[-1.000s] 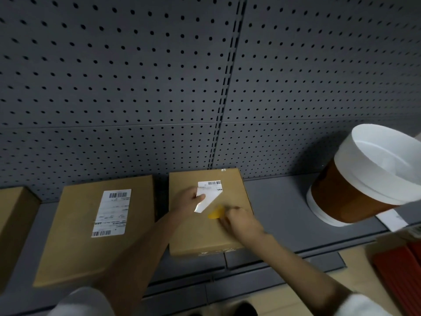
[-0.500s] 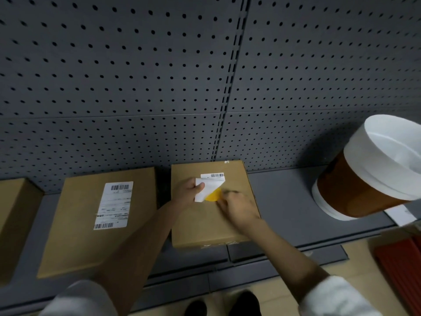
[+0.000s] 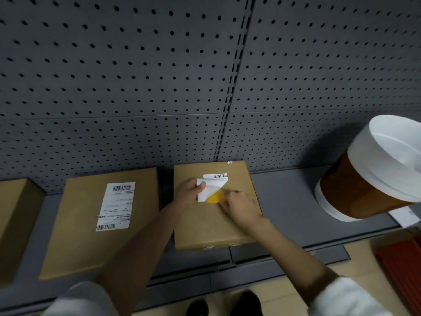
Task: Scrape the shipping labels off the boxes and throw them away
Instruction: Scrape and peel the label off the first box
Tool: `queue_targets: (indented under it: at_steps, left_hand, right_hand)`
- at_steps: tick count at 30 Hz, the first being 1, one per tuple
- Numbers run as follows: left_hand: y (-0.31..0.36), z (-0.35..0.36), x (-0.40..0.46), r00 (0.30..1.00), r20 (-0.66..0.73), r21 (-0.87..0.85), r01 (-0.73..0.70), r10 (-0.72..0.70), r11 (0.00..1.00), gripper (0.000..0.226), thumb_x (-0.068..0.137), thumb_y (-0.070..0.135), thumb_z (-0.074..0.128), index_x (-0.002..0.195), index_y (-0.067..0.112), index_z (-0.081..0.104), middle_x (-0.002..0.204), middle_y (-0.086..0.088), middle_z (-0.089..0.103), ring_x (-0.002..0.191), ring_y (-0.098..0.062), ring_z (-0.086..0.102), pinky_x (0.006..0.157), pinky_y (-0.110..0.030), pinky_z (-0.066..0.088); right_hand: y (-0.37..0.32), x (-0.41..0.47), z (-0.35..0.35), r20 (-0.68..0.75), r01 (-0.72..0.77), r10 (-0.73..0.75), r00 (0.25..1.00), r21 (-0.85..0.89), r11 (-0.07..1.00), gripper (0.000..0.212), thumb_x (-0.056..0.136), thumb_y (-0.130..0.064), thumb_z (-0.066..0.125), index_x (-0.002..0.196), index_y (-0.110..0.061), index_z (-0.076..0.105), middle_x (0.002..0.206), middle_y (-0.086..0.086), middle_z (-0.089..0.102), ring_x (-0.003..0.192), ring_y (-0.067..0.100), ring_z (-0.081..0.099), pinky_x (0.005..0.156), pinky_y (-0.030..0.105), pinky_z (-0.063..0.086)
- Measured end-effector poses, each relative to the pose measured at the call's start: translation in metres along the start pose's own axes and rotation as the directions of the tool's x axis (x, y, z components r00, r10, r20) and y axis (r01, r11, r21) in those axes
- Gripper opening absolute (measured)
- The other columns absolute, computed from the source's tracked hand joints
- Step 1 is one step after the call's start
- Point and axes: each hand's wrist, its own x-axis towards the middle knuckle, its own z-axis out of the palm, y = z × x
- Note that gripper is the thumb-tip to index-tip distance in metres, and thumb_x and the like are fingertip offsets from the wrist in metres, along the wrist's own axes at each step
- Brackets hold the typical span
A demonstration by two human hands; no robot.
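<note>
Here, on a grey shelf (image 3: 296,215) backed by pegboard (image 3: 159,76), the left hand (image 3: 188,195) pinches the peeled flap of a shipping label (image 3: 213,187) on the middle box (image 3: 205,229), while the right hand (image 3: 241,208) grips a yellow scraper (image 3: 214,198) beneath it. A labelled box (image 3: 79,236) lies left; a white-lined bin (image 3: 373,176), cut off, stands right. The scraper's handle is hidden.

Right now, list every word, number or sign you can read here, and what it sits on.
No text can be read.
Intact label on the left box: barcodes and print lines, too blurred.
Half-peeled label on the middle box: one barcode, print too small.
White paper under the bin: too blurred.
</note>
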Motion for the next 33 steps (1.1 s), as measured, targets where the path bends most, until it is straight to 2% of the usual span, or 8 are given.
queue_targets:
  at_steps: [4,12,15,17,20,24,27,33]
  left_hand:
    - [0.001,0.001,-0.001,1.000,-0.021,-0.028,-0.022,0.021,0.999,0.016,0.093,0.013,0.051,0.079,0.018,0.058,0.092,-0.008,0.060,0.085,-0.020,0.056,0.074,-0.030,0.046]
    - [0.001,0.001,-0.007,0.999,-0.044,-0.037,-0.019,0.018,0.999,0.011,0.092,0.017,0.054,0.084,0.014,0.061,0.101,-0.015,0.060,0.096,-0.026,0.055,0.089,-0.041,0.044]
    - [0.005,0.002,-0.006,0.996,-0.094,-0.075,-0.009,0.002,0.997,0.017,0.090,0.027,0.056,0.076,0.019,0.062,0.094,-0.011,0.061,0.093,-0.026,0.056,0.083,-0.039,0.044]
    - [0.016,0.007,-0.014,0.992,-0.119,-0.099,0.018,-0.030,0.995,0.020,0.094,0.029,0.049,0.085,0.016,0.061,0.097,-0.009,0.061,0.083,-0.021,0.058,0.076,-0.033,0.046]
    - [0.026,0.019,-0.029,0.998,-0.020,0.159,-0.054,0.058,0.986,0.030,0.088,0.036,0.058,0.107,0.013,0.063,0.097,-0.001,0.062,0.079,-0.008,0.057,0.067,-0.021,0.045]
    - [0.016,0.024,-0.020,0.977,0.010,0.634,-0.171,0.214,0.755,0.053,0.069,0.031,0.078,0.116,0.012,0.061,0.114,-0.007,0.063,0.102,-0.023,0.060,0.088,-0.037,0.052]
    - [0.014,0.014,-0.005,0.983,-0.124,0.485,-0.058,0.135,0.872,0.042,0.074,0.025,0.073,0.112,0.008,0.064,0.116,-0.012,0.068,0.103,-0.028,0.064,0.093,-0.043,0.052]
    - [0.015,0.007,0.002,0.996,-0.059,0.336,-0.037,0.060,0.941,0.036,0.079,0.013,0.069,0.115,0.006,0.064,0.116,-0.011,0.067,0.105,-0.027,0.064,0.095,-0.041,0.051]
  right_hand:
    - [0.018,-0.011,-0.003,0.047,-0.074,0.075,0.996,-0.012,0.997,0.033,0.097,-0.028,0.043,0.100,0.000,0.061,0.108,0.021,0.065,0.100,0.038,0.060,0.074,0.037,0.044]
    - [0.005,0.003,0.000,-0.019,-0.012,0.013,1.000,0.041,0.999,0.028,0.096,-0.026,0.042,0.099,-0.006,0.060,0.106,0.017,0.066,0.094,0.035,0.062,0.072,0.034,0.044]
    - [0.018,-0.010,0.002,0.043,-0.053,0.051,0.998,0.027,0.998,0.030,0.095,-0.032,0.046,0.092,-0.006,0.061,0.103,0.018,0.067,0.095,0.035,0.062,0.076,0.037,0.048]
    - [0.021,-0.015,0.003,0.076,-0.080,0.078,0.994,0.022,0.997,0.033,0.095,-0.035,0.046,0.100,-0.008,0.063,0.105,0.016,0.067,0.099,0.034,0.061,0.082,0.039,0.050]
    - [0.022,-0.015,0.003,0.032,-0.069,0.068,0.997,0.048,0.996,0.033,0.095,-0.037,0.046,0.107,-0.012,0.063,0.106,0.013,0.068,0.099,0.032,0.062,0.083,0.039,0.051]
    - [0.020,-0.014,0.007,-0.034,-0.048,0.051,0.998,0.073,0.996,0.034,0.096,-0.038,0.043,0.109,-0.012,0.059,0.103,0.014,0.068,0.092,0.032,0.064,0.076,0.038,0.052]
    - [0.023,-0.015,0.008,-0.011,-0.043,0.044,0.999,0.059,0.997,0.033,0.097,-0.036,0.041,0.109,-0.010,0.057,0.103,0.015,0.066,0.091,0.033,0.064,0.075,0.038,0.052]
    - [0.020,-0.001,0.005,0.028,-0.056,0.054,0.998,0.065,0.996,0.034,0.098,-0.033,0.040,0.100,-0.006,0.060,0.098,0.016,0.066,0.091,0.034,0.064,0.070,0.037,0.047]
